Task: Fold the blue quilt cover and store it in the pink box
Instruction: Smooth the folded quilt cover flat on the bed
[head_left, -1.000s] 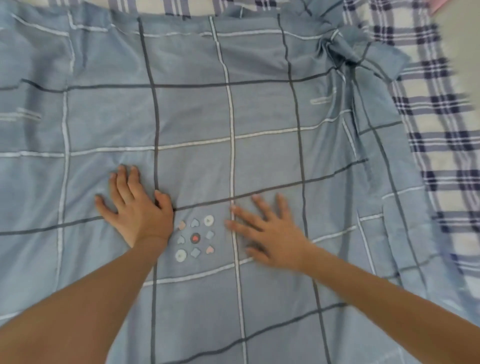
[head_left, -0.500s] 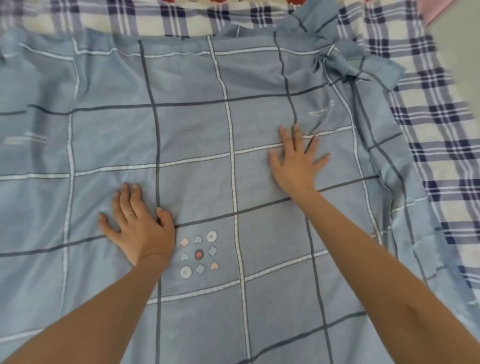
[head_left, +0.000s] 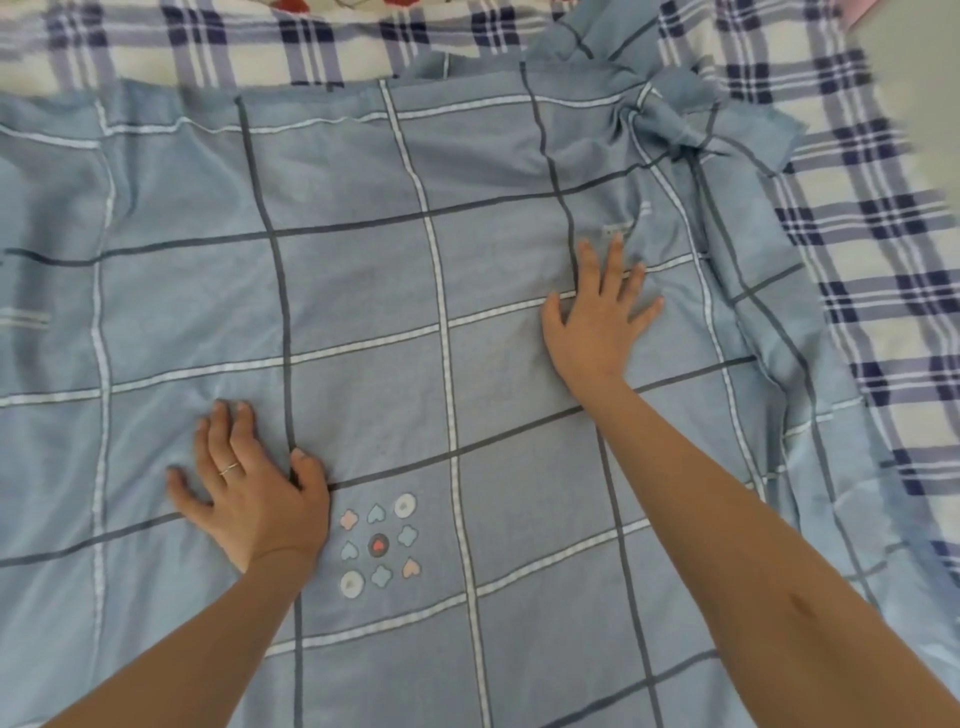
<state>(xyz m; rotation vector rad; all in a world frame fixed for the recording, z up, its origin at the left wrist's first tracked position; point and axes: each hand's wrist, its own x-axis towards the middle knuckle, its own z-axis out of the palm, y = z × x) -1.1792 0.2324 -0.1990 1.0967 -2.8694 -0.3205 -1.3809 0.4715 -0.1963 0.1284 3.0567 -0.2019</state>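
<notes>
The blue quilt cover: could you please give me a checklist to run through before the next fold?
1. Left hand and right hand flat on the blue quilt cover: ok.
2. Middle smoothed: ok, only faint wrinkles.
3. Far right corner flat: not ok, bunched and twisted.
4. Right edge straight: not ok, ridged beside the plaid sheet.
5. Pink box ready: cannot tell, not clearly in view.

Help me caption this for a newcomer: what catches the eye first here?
Two bare hands pressed flat on the blue quilt cover: the left hand low, left of centre, the right hand farther up and right. Next, the cluster of small hearts and rings beside the left hand, and the bunched corner at top right.
</notes>
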